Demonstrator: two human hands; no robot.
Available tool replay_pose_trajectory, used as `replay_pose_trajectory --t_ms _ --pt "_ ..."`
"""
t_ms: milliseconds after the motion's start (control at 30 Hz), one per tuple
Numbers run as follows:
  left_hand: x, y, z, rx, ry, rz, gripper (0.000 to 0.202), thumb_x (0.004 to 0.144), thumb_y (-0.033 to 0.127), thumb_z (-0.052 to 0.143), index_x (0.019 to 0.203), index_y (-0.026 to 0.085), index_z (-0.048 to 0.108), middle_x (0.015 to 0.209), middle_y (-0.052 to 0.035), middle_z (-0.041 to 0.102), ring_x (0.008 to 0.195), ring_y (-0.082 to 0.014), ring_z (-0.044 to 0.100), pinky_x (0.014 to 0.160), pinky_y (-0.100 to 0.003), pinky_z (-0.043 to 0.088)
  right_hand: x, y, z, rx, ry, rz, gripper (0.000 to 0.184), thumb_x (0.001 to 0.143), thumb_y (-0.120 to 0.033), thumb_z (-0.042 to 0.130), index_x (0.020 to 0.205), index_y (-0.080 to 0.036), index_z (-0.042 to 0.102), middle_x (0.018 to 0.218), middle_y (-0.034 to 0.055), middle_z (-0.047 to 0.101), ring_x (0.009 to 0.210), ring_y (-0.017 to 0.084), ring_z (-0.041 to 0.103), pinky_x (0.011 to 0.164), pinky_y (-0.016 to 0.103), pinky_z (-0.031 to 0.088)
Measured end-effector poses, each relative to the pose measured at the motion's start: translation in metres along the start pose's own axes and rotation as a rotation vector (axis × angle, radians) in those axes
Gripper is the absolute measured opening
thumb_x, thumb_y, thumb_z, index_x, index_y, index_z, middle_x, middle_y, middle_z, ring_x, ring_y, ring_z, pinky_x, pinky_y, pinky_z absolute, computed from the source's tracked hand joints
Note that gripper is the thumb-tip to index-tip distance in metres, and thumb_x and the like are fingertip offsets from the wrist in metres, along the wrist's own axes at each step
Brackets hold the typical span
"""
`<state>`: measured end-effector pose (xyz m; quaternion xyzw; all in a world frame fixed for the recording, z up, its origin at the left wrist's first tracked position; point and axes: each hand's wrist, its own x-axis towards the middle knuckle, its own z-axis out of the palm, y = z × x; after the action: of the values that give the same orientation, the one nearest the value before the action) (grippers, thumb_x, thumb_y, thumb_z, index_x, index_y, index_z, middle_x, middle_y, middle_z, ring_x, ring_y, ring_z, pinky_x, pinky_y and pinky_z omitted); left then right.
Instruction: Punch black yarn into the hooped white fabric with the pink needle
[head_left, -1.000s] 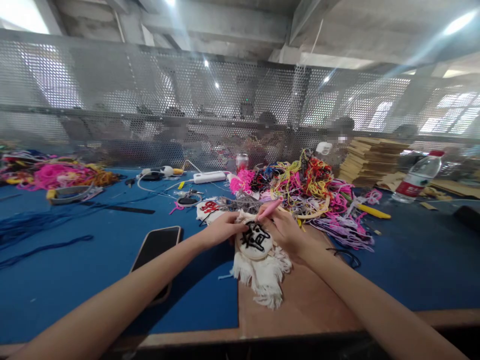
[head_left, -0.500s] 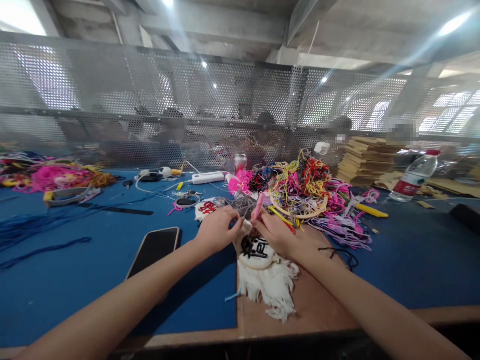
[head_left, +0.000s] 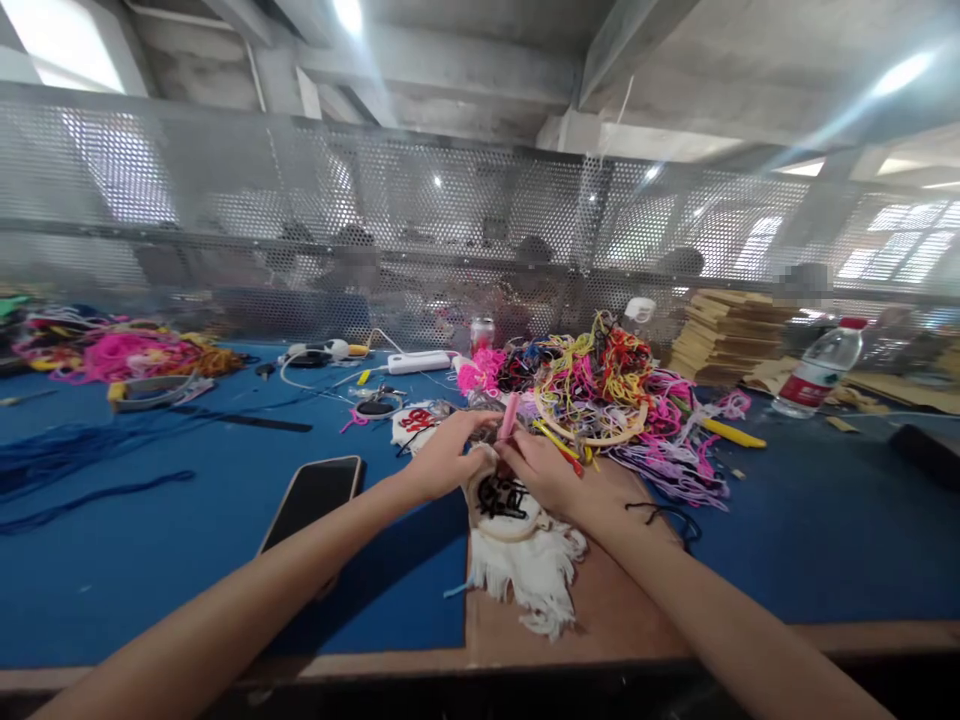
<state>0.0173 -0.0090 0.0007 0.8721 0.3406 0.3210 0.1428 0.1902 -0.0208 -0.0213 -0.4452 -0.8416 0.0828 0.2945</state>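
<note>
My right hand (head_left: 546,475) is closed around a pink pen-shaped tool (head_left: 509,415), its upper end pointing up and its tip hidden by fingers. Beside it, my left hand (head_left: 444,458) pinches the white fabric at the far side of an embroidery hoop (head_left: 512,533). Black stitched marks cover the stretched cloth, partly behind my right hand. From the hoop's near side the white fabric (head_left: 525,580) hangs in frayed fringes over a brown board (head_left: 600,610). Another white piece with red stitching (head_left: 414,424) lies just beyond my left hand.
A tangled yarn heap (head_left: 592,375) with another hoop (head_left: 600,440) lies beyond my hands. A phone (head_left: 313,498) rests at left. A yellow tool (head_left: 735,433), a water bottle (head_left: 819,370) and stacked brown envelopes (head_left: 712,335) are at right. A perforated metal screen (head_left: 450,230) stands behind.
My fingers have shifted slightly around the hoop's far edge, and the pink tool stands a little lower and more upright. The whole view has shifted slightly with my head.
</note>
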Motion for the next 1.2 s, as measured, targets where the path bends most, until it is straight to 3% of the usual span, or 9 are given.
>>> replay_pose_trajectory --t_ms 167,333,500,633,767,933,1033,1200 --pt "0.001 -0.001 0.003 0.144 0.116 0.015 0.034 0.074 0.019 0.053 0.106 0.015 0.045 0.104 -0.0099 0.053 0.097 -0.0216 0.049 0.086 -0.037 0.041 0.001 0.0 0.0 0.001 0.007 -0.01 0.028 0.091 -0.031 0.032 0.085 -0.015 0.055 0.081 0.0075 0.062 0.074 0.017 0.059 0.068 0.025 0.039" --pt "0.003 0.007 -0.001 0.272 0.018 0.074 0.007 0.078 0.02 0.053 0.082 0.017 0.056 0.089 -0.006 0.059 0.088 -0.0205 0.052 0.08 -0.035 0.041 0.001 0.0 0.0 0.023 0.007 0.003 0.028 0.09 -0.03 0.033 0.101 -0.011 0.051 0.085 0.0112 0.064 0.075 0.02 0.061 0.067 0.028 0.041" --pt "0.006 0.004 -0.012 0.228 0.01 0.03 0.011 0.081 0.021 0.049 0.08 0.017 0.059 0.082 -0.0043 0.064 0.081 -0.0176 0.056 0.075 -0.03 0.042 0.0 0.001 0.001 -0.033 0.015 0.011 0.03 0.09 -0.032 0.033 0.103 -0.012 0.05 0.097 0.0139 0.062 0.086 0.021 0.06 0.073 0.028 0.04" --pt "0.009 0.004 -0.032 0.266 0.025 0.015 0.013 0.081 0.023 0.049 0.081 0.017 0.061 0.081 -0.0035 0.065 0.078 -0.0167 0.057 0.073 -0.028 0.042 -0.001 -0.001 -0.001 0.002 -0.01 0.043 0.029 0.091 -0.034 0.032 0.105 -0.014 0.048 0.082 0.0083 0.063 0.073 0.019 0.06 0.063 0.026 0.038" --pt "0.012 0.013 -0.059 0.325 0.01 0.097 0.02 0.084 0.02 0.043 0.09 0.018 0.062 0.088 -0.004 0.063 0.084 -0.0159 0.056 0.074 -0.026 0.041 -0.001 -0.003 -0.004 0.023 -0.017 0.047 0.025 0.091 -0.032 0.033 0.1 -0.014 0.048 0.077 0.0064 0.063 0.07 0.018 0.06 0.061 0.024 0.036" --pt "0.007 0.023 -0.093 0.622 -0.1 0.111 0.027 0.085 0.017 0.038 0.096 0.022 0.062 0.087 -0.0049 0.058 0.077 -0.0163 0.054 0.067 -0.025 0.039 0.0 -0.003 -0.004 0.067 -0.04 0.03 0.027 0.091 -0.032 0.031 0.099 -0.013 0.048 0.079 0.0083 0.064 0.073 0.018 0.06 0.066 0.026 0.039" --pt "0.001 0.018 -0.112 0.639 -0.083 0.08 0.027 0.086 0.02 0.038 0.095 0.021 0.062 0.088 -0.0037 0.058 0.079 -0.015 0.053 0.069 -0.024 0.037 0.0 -0.003 -0.003 0.041 -0.005 0.016 0.026 0.091 -0.032 0.033 0.095 -0.013 0.051 0.089 0.0107 0.063 0.08 0.019 0.06 0.071 0.028 0.039" --pt "-0.016 -0.008 -0.144 0.573 -0.033 -0.109 0.024 0.085 0.024 0.042 0.09 0.018 0.065 0.09 -0.002 0.062 0.082 -0.0125 0.053 0.074 -0.022 0.036 0.0 -0.003 -0.003 0.149 -0.051 0.027 0.023 0.091 -0.033 0.032 0.096 -0.016 0.047 0.073 0.0044 0.064 0.068 0.017 0.061 0.065 0.025 0.041"
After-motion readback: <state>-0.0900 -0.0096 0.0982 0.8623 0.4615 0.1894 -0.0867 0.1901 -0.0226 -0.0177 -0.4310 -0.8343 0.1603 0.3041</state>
